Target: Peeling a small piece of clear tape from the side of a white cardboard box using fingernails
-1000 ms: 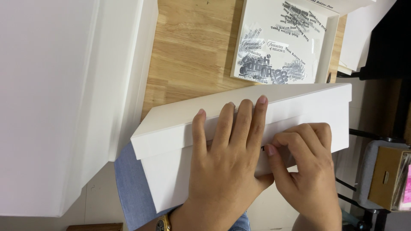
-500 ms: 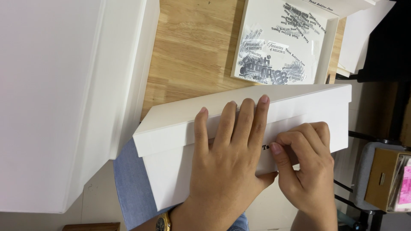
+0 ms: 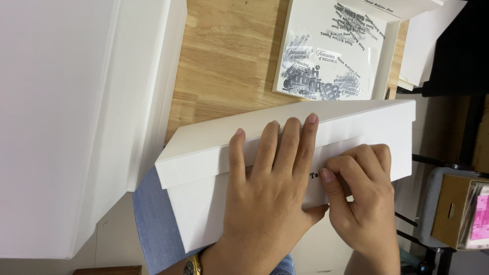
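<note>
Little has shifted since the earlier frames: your right thumb has crept slightly along the box front, while your left hand stays pressed flat. Far left, a large white box (image 3: 66, 117) stands on the wooden table (image 3: 229, 61), its tall side filling that edge of view and hemming in the work from that side. Just right of it, the white lidded box (image 3: 204, 203) lies tilted across your lap, its near-left corner over blue fabric (image 3: 153, 229), its lid rim running up toward the right. Your left hand (image 3: 270, 198) lies spread wide on the box front, fingers (image 3: 288, 147) reaching up over the lid edge, gripping nothing; a gold watch (image 3: 192, 266) shows at the wrist. Touching it on the right, your right hand (image 3: 364, 203) is curled narrow, thumb pressing a small dark printed label (image 3: 314, 175) against the box; most of that label is hidden under both hands. Beyond the lid, a shallow white tray of printed stickers (image 3: 331, 51) rests on the table. Far right, a brown cardboard box (image 3: 453, 209) sits on a grey chair (image 3: 433, 198).
</note>
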